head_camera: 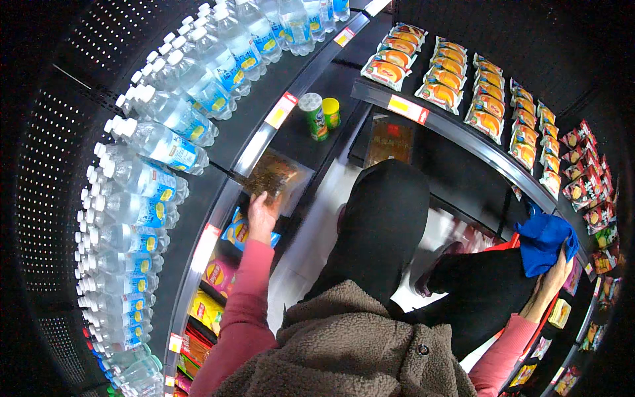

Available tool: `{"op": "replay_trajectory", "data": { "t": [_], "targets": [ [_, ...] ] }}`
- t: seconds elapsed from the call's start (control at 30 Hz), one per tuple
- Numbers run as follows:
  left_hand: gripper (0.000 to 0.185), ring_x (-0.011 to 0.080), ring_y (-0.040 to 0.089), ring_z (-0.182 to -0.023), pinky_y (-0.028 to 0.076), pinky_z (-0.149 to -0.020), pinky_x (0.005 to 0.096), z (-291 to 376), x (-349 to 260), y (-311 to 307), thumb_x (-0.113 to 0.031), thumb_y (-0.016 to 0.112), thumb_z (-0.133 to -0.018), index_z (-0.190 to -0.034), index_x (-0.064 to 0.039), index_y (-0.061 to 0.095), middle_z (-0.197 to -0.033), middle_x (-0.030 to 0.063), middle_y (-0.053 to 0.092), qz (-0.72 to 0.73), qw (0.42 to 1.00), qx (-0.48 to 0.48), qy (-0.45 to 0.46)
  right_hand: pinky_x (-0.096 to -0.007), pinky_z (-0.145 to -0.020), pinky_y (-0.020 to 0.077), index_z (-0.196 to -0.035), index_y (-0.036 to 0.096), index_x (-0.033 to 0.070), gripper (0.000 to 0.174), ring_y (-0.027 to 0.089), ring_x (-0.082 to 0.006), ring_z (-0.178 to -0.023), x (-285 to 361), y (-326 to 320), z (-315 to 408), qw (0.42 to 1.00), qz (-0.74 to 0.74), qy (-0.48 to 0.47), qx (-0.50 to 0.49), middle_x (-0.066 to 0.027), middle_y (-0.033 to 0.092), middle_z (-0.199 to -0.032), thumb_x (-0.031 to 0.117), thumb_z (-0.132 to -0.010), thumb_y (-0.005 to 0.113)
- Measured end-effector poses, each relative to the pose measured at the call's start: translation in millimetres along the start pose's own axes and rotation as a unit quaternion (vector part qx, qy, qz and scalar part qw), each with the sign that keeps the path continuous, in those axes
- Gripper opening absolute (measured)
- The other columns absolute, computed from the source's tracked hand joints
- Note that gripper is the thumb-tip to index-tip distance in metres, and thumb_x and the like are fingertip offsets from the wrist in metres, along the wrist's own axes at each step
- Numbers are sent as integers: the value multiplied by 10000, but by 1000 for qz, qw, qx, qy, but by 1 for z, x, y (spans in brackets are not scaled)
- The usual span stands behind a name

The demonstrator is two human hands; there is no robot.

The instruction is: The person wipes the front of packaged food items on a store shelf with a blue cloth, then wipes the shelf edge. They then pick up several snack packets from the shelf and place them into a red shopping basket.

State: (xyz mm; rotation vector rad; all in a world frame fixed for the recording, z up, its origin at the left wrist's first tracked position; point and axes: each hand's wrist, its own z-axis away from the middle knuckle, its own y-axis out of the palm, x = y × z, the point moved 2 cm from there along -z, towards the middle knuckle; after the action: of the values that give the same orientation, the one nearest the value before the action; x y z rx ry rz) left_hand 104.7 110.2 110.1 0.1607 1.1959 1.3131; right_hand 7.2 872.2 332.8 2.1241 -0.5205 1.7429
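My left hand (263, 213) grips the near edge of a clear plastic packet with brown contents (272, 174), over the lower shelf on the left. Motion blur hides the packet's details. Just below that hand lies a blue bag of chips (237, 232). Beyond the packet stand a green canister with a clear lid (314, 118) and a shorter can with a yellow lid (331, 112). On the right, by my knee, my right hand (554, 278) holds a bunched blue cloth (545, 244).
Clear drink bottles (173, 149) crowd the upper left shelf, above its price-label rail (253, 144). Rows of packaged bread (441, 74) fill the right shelf. Another brown packet (389, 141) lies below it. Pink (221, 275) and yellow (207, 308) snack bags line the lower left.
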Motion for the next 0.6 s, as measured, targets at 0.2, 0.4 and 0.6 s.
{"op": "replay_trajectory", "data": {
  "t": [0.2, 0.4, 0.6],
  "targets": [
    [436, 351, 410, -1314, 486, -1005, 517, -58, -7, -46, -104, 499, -1015, -1429, -36, 378, -1558, 165, 257, -18, 995, -86, 43, -343, -1041, 414, -1331, 571, -27, 417, 576, -198, -1158, -9, -10, -6, 999, 22, 6, -30, -103, 610, -1283, 218, -994, 586],
    [423, 352, 445, -1265, 504, -937, 536, -78, 7, -63, -66, 488, -1007, -1411, -157, 401, -1482, 153, 375, -40, 992, -114, 42, -348, -1046, 413, -1346, 556, -20, 424, 573, -206, -1160, -9, -9, -6, 998, 62, 9, -25, -109, 604, -1290, 222, -998, 574],
    [250, 322, 637, -976, 598, -730, 501, -84, 17, -79, -34, 601, -929, -1151, -116, 520, -1161, 130, 599, -124, 978, -159, 48, -337, -1028, 422, -1336, 566, -16, 426, 569, -195, -1149, -5, -6, 1, 986, 158, -56, 10, -96, 607, -1278, 232, -991, 591]
  ]
}}
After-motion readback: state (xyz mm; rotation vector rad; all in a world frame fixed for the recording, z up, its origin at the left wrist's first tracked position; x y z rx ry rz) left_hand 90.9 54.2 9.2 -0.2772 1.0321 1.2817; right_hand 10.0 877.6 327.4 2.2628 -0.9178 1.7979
